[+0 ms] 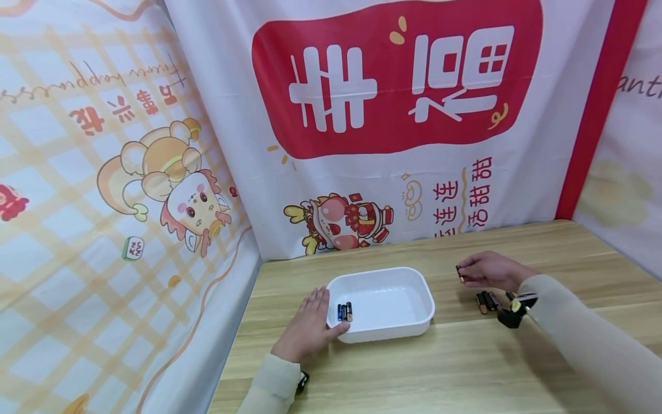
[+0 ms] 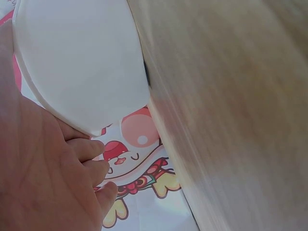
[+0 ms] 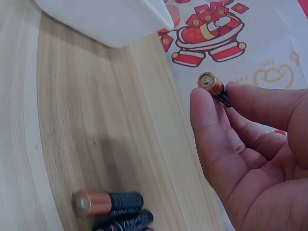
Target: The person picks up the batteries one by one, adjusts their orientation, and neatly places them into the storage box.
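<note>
A white plastic tray (image 1: 395, 329) stands on the table, with three small batteries (image 1: 345, 312) side by side at its left end. My left hand (image 1: 308, 328) rests on the tray's left end, fingers extended along the rim and thumb at the front corner. Seen from the left wrist, the palm and fingers (image 2: 82, 149) lie against the tray's outer side. To the tray's right, my right hand (image 1: 488, 270) pinches a black battery with a copper end (image 3: 211, 84) between thumb and fingertips, above the table. Several more batteries (image 1: 488, 302) lie on the wood just below that hand.
The light wood table (image 1: 414, 374) meets a printed cloth backdrop (image 1: 217, 115) at the back and left. A black wrist-worn device (image 1: 512, 316) sits at the right sleeve, close over the loose batteries.
</note>
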A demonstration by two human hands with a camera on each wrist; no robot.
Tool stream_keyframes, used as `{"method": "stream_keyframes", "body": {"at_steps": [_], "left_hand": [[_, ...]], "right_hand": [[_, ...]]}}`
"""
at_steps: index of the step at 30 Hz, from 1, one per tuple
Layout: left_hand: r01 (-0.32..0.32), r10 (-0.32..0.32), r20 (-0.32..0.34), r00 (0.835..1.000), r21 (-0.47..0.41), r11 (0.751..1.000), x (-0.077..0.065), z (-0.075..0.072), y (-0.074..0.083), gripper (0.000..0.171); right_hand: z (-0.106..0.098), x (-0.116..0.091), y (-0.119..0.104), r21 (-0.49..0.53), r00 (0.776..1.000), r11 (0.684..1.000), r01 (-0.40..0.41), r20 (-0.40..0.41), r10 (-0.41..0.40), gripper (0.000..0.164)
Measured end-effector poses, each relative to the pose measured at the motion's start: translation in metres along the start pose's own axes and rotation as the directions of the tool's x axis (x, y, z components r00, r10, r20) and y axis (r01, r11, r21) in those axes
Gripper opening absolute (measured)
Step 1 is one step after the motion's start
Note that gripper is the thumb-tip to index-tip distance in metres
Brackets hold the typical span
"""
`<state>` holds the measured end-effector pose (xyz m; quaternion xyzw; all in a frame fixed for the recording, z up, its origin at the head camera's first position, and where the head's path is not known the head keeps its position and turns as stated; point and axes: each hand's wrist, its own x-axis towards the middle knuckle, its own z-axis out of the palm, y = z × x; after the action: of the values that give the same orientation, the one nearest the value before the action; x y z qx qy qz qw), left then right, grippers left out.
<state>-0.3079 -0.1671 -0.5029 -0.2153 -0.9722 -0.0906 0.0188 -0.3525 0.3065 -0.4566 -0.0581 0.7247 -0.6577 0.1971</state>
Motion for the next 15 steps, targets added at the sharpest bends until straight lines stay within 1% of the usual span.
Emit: {"method": "stream_keyframes", "body": {"at_steps": [3, 6, 15], "left_hand": [[-0.016, 0.016, -0.014, 1.000, 0.000, 1.000, 0.000, 0.000, 0.000, 0.104], [-0.018, 0.018, -0.014, 1.000, -0.001, 1.000, 0.001, 0.000, 0.000, 0.104], [-0.012, 0.012, -0.003, 1.000, 0.001, 1.000, 0.001, -0.003, 0.001, 0.104]], "right_hand": [[0.005, 0.003, -0.002, -0.006, 1.000, 1.000, 0.010, -0.005, -0.010, 0.027], [0.010, 0.006, -0.004, -0.004, 1.000, 1.000, 0.025, 0.010, -0.025, 0.029], [0.028, 0.022, -0.004, 0.055, 0.998, 0.998, 0.044, 0.044, -0.046, 0.020]]}}
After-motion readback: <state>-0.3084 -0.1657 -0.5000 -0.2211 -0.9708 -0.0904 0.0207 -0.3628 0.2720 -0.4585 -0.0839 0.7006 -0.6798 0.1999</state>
